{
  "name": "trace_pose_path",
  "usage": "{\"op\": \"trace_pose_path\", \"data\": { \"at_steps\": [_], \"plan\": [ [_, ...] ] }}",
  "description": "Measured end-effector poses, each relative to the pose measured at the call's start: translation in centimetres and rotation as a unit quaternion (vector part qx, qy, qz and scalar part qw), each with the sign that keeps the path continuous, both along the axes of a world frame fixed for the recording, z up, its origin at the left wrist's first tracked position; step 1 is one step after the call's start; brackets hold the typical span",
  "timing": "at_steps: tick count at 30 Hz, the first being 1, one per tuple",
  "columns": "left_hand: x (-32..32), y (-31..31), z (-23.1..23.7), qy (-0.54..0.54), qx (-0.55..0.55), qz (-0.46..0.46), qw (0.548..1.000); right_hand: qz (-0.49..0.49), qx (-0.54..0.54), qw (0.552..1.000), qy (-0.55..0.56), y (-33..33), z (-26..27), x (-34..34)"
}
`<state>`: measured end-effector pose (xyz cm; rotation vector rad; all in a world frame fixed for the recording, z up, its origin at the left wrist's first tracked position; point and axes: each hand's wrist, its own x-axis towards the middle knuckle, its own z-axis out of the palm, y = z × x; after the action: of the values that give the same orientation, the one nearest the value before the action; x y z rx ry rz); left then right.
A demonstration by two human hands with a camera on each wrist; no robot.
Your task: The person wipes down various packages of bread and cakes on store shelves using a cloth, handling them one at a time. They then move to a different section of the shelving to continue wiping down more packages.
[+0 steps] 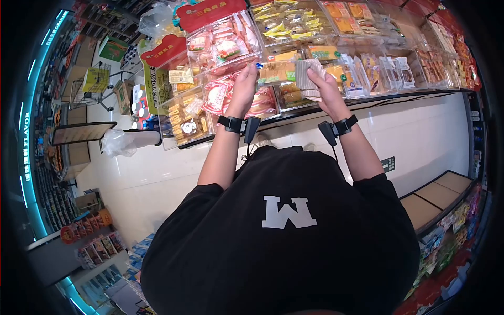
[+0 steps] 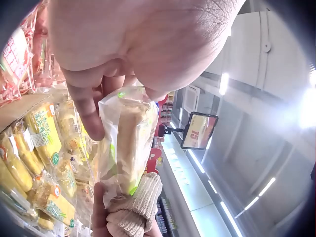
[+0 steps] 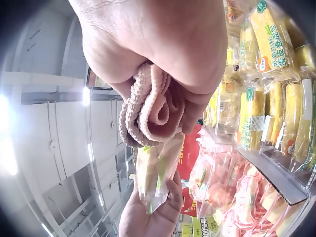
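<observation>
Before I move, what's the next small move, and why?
I'd probably slide the folded cloth lightly along the clear packet, holding the packet steady. The left hand has one end in its grip, and the right hand holds the cloth right by the other end, so a short stroke seems easiest from here.

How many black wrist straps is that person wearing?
2: the left strap and the right strap, one around each wrist. Both wrists show, so neither strap is hidden.

Clear-wrapped bread (image 2: pixel 129 143), folded ribbed cloth (image 3: pixel 154 108)
</observation>
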<state>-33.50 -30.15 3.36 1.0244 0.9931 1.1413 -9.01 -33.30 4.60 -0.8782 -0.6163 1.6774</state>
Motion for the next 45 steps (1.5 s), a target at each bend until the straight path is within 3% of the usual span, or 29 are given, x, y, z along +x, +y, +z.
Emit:
{"op": "trace_pose_path", "data": {
  "at_steps": [5,8,14,17,20,23,26,28,30,32,34,38,42,45],
  "plan": [
    [-0.3,-0.2,-0.2,0.042,0.017,-0.013,0.999,0.009,-0.002,1.000,-0.029,-0.2,-0.6,0.3],
    [-0.1,-1.6,1.5,0.096,-0.043,-0.006,0.994,0.011,-0.016,0.999,-0.038,-0.9,-1.2,0.5],
    [-1.7,-2.3,-3.4,0.144,-0.049,-0.004,0.988,0.027,-0.078,0.996,0.017,-2.3,-4.1,0.1],
    [-0.3,-3.9,-3.7,0.126,-0.077,0.083,0.986,0.029,-0.091,0.995,0.026,-3.1,-5.5,-0.1],
    [-1.0,-4.9,-5.7,0.155,-0.131,0.089,0.975,0.038,-0.096,0.994,0.041,-4.1,-6.7,0.0],
    [-0.6,-6.2,-5.2,0.219,-0.138,0.086,0.962,0.056,-0.118,0.991,0.019,-5.1,-7.5,0.3],
    [-0.8,-7.0,-7.6,0.295,-0.104,0.098,0.945,0.070,-0.122,0.990,0.016,-6.3,-8.9,0.5],
    [-0.1,-7.8,-7.2,0.424,-0.027,0.078,0.902,0.075,-0.127,0.989,-0.003,-7.0,-9.5,0.6],
    [-0.3,-8.6,-7.7,0.455,-0.057,0.068,0.886,0.071,-0.130,0.989,-0.007,-7.8,-9.9,0.8],
    [-1.3,-8.5,-9.8,0.489,-0.021,0.049,0.871,0.053,-0.126,0.990,-0.030,-8.3,-10.5,1.1],
    [-1.6,-8.7,-10.6,0.485,0.014,0.055,0.872,0.044,-0.122,0.991,-0.043,-8.8,-10.2,1.1],
    [-1.7,-7.3,-11.0,0.441,-0.052,0.028,0.896,0.004,-0.142,0.988,-0.059,-9.1,-9.1,0.6],
    [-1.8,-6.3,-6.8,0.356,-0.059,-0.002,0.933,-0.021,-0.132,0.989,-0.064,-9.2,-7.7,-0.8],
    [-4.2,-4.5,-9.2,0.330,-0.034,-0.018,0.943,-0.040,-0.125,0.988,-0.079,-9.1,-6.4,-2.7]
  ]
}}
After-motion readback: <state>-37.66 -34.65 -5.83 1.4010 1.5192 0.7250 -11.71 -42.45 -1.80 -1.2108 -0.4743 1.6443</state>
